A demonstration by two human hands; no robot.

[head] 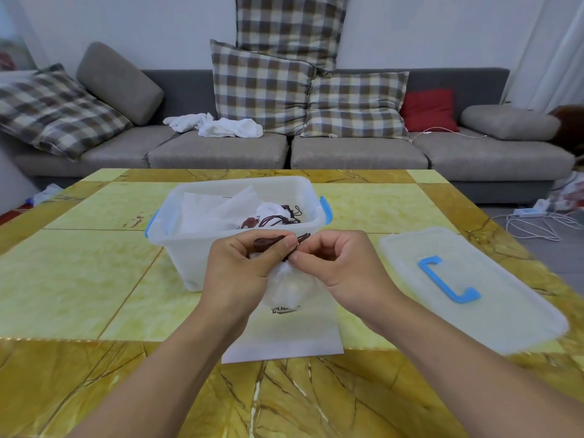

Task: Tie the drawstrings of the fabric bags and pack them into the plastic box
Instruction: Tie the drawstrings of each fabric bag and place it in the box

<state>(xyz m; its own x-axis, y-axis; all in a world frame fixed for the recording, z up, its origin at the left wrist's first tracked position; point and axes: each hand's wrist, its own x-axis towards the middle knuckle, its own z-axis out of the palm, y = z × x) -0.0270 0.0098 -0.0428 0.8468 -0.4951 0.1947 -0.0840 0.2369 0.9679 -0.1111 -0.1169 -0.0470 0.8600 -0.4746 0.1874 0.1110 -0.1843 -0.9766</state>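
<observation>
Nearest, a white fabric bag (286,330) lies flat on the yellow marble table (79,279), its gathered neck lifted between both hands. The left hand (243,263) and right hand (341,263) have their fingers curled, pinching the dark brown drawstrings (274,241) at the bag's mouth. Just beyond stands the open translucent plastic box (189,245) with blue latches, holding tied bags (252,213). Its lid (493,311) lies to the right. Farther off is a grey sofa (221,150) with checked cushions (262,86).
</observation>
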